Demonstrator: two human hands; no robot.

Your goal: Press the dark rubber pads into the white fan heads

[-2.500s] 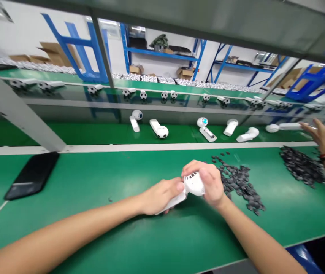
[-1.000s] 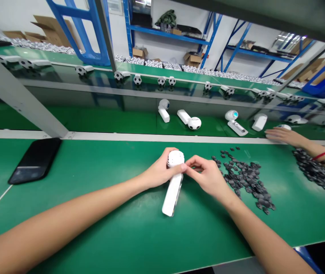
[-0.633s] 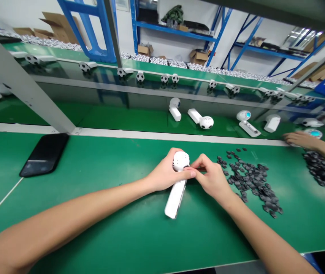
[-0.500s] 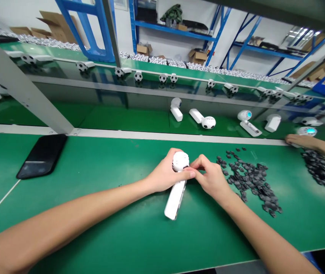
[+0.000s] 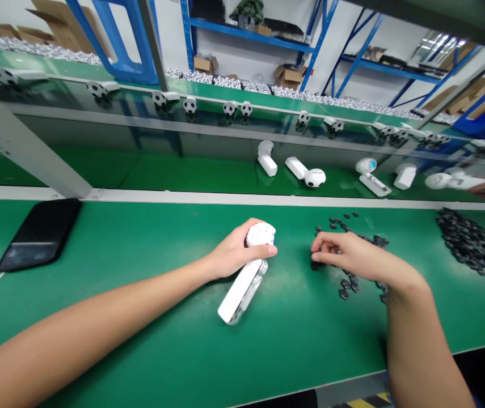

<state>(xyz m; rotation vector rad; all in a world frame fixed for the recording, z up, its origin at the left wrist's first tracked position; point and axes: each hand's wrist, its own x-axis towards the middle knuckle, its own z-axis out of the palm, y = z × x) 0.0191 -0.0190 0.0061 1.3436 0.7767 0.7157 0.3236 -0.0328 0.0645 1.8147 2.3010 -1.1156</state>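
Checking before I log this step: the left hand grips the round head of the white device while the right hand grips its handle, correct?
No: the head view shows the right hand off the handle, apart from the device, by the scattered dark pieces. The left hand does grip the round head of the white device.

There is one white handheld device (image 5: 242,292), one black pad (image 5: 38,233) and two heaps of small black pieces (image 5: 467,241).
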